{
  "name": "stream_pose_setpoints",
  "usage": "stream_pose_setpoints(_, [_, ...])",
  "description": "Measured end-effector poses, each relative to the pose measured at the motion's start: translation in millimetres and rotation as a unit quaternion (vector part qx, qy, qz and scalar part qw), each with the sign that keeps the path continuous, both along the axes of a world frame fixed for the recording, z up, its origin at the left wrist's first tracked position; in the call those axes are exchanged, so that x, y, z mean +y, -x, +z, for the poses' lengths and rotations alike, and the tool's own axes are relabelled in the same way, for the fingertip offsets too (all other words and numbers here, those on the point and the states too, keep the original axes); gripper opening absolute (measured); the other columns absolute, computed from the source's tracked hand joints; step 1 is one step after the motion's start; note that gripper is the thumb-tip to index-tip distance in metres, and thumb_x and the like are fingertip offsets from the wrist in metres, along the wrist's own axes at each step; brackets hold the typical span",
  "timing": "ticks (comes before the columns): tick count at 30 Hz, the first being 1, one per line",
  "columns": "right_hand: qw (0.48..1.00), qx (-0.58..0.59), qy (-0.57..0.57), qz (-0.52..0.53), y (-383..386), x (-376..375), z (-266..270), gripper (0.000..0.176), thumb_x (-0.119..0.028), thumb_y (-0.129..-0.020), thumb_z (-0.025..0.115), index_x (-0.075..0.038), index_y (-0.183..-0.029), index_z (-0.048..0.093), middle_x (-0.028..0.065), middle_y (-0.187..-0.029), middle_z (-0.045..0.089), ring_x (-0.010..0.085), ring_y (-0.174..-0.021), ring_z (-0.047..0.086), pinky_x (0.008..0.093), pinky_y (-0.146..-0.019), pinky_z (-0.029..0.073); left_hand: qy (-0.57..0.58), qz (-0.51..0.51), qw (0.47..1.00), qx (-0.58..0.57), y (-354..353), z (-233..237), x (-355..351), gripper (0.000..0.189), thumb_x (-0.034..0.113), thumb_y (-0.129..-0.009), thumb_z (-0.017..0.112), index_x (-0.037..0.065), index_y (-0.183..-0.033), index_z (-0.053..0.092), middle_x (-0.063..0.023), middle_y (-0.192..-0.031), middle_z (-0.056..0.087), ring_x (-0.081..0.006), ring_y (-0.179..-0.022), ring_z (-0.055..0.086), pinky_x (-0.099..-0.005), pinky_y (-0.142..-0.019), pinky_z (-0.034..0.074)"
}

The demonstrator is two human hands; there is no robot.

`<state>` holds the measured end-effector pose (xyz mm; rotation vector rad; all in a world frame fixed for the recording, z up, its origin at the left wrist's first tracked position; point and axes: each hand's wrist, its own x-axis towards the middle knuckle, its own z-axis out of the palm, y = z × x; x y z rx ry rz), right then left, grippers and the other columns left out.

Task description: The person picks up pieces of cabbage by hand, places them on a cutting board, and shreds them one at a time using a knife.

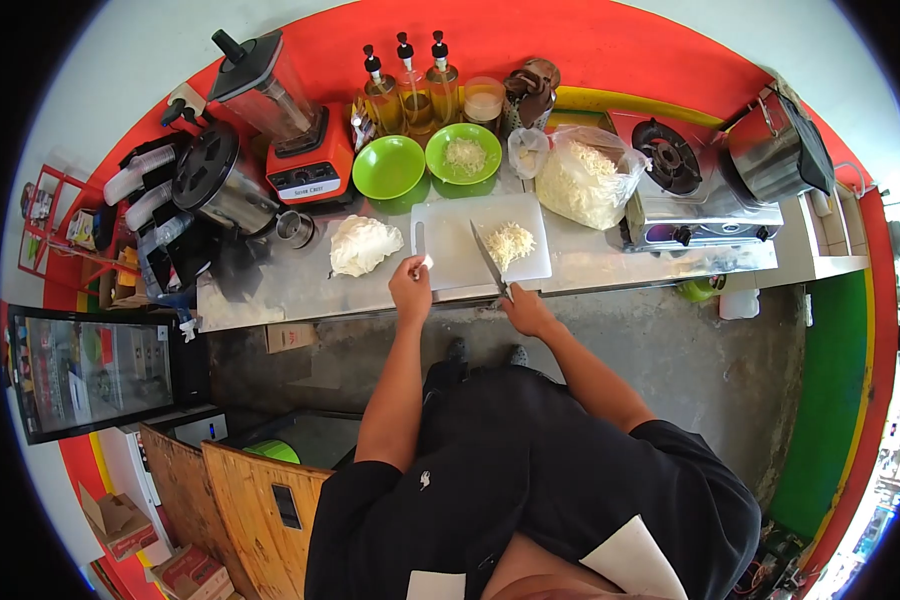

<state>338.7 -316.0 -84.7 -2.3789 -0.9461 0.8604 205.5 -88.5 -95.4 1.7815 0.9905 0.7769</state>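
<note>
My right hand (526, 308) grips the handle of a knife (489, 258) whose blade lies across a white cutting board (450, 240). A small heap of shredded cabbage (510, 243) sits on the board just right of the blade. My left hand (410, 282) rests at the board's near left edge and pinches a small white piece of cabbage (427, 262). A cabbage chunk (362, 245) lies on the steel counter left of the board.
Behind the board stand two green bowls (390, 166), one holding shreds (464, 153), oil bottles (410, 85), a bag of shredded cabbage (587, 178) and a blender (290, 120). A gas stove (685, 190) with a pot (775, 155) fills the right. A fridge (90, 370) stands lower left.
</note>
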Motion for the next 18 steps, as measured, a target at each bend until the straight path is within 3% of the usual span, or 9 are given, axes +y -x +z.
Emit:
stream_pose_setpoints(6, [0.998, -0.022, -0.029, -0.047, 14.9, -2.7, 10.0, 0.036, -0.031, -0.1, 0.058, 0.003, -0.107, 0.051, 0.0358, -0.09, 0.066, 0.0557, -0.09, 0.062, 0.0626, -0.082, 0.047, 0.175, -0.229, 0.958, 0.016, -17.4, 17.9, -1.3, 0.02, 0.003, -0.093, 0.067, -0.001, -0.111, 0.071, -0.0087, -0.1, 0.075, -0.0141, -0.088, 0.067, -0.0298, -0.081, 0.053])
stream_pose_setpoints(8, [0.995, -0.043, -0.063, -0.064, 21.1, -0.7, 11.6, 0.035, -0.03, -0.099, 0.059, 0.003, -0.105, 0.052, 0.0355, -0.087, 0.066, 0.0554, -0.089, 0.062, 0.0627, -0.08, 0.047, 0.176, -0.23, 0.957, 0.001, -19.3, 11.2, 1.5, 0.02, 0.003, -0.092, 0.067, -0.001, -0.111, 0.071, -0.0086, -0.101, 0.075, -0.0139, -0.085, 0.067, -0.0297, -0.079, 0.053])
stream_pose_setpoints(10, [0.995, -0.039, -0.058, -0.074, 26.6, 3.3, 13.3, 0.034, -0.03, -0.099, 0.059, 0.004, -0.105, 0.052, 0.0353, -0.088, 0.066, 0.0552, -0.089, 0.062, 0.0625, -0.08, 0.047, 0.102, -0.211, 0.971, 0.057, -17.3, 4.2, 5.2, 0.02, 0.002, -0.09, 0.069, 0.0, -0.11, 0.071, -0.0083, -0.1, 0.075, -0.0142, -0.083, 0.068, -0.0296, -0.075, 0.053])
stream_pose_setpoints(14, [0.994, -0.023, -0.07, -0.075, 36.5, 9.8, 23.6, 0.034, -0.029, -0.099, 0.06, 0.004, -0.106, 0.052, 0.035, -0.088, 0.066, 0.0553, -0.089, 0.061, 0.0621, -0.079, 0.046, 0.03, -0.198, 0.978, 0.063, -9.0, -15.4, 18.6, 0.021, 0.002, -0.088, 0.071, 0.0, -0.109, 0.071, -0.0091, -0.098, 0.075, -0.0158, -0.078, 0.069, -0.0296, -0.072, 0.053])
stream_pose_setpoints(16, [0.995, -0.021, -0.062, -0.077, 40.3, 13.7, 26.4, 0.034, -0.029, -0.099, 0.06, 0.004, -0.106, 0.052, 0.035, -0.088, 0.066, 0.0553, -0.089, 0.061, 0.0621, -0.079, 0.046, 0.024, -0.199, 0.977, 0.077, -6.8, -13.2, 23.1, 0.02, 0.001, -0.085, 0.071, 0.003, -0.105, 0.071, -0.0113, -0.102, 0.073, -0.0264, -0.085, 0.068, -0.0385, -0.079, 0.054])
stream_pose_setpoints(17, [0.996, -0.018, -0.055, -0.074, 42.7, 16.1, 27.5, 0.035, -0.029, -0.099, 0.06, 0.004, -0.107, 0.052, 0.035, -0.087, 0.066, 0.0554, -0.088, 0.061, 0.062, -0.079, 0.046, 0.025, -0.201, 0.976, 0.078, -6.7, -12.4, 23.5, 0.02, 0.001, -0.085, 0.071, 0.003, -0.105, 0.071, -0.0113, -0.102, 0.073, -0.0264, -0.085, 0.068, -0.0385, -0.079, 0.054])
stream_pose_setpoints(18, [0.996, -0.018, -0.053, -0.074, 44.5, 18.1, 25.4, 0.035, -0.029, -0.099, 0.06, 0.004, -0.107, 0.052, 0.035, -0.087, 0.066, 0.0554, -0.088, 0.061, 0.062, -0.079, 0.046, -0.08, -0.191, 0.972, 0.116, -7.2, -8.0, 22.8, 0.021, 0.002, -0.084, 0.073, 0.004, -0.105, 0.072, -0.0101, -0.102, 0.072, -0.0279, -0.09, 0.066, -0.0399, -0.083, 0.052])
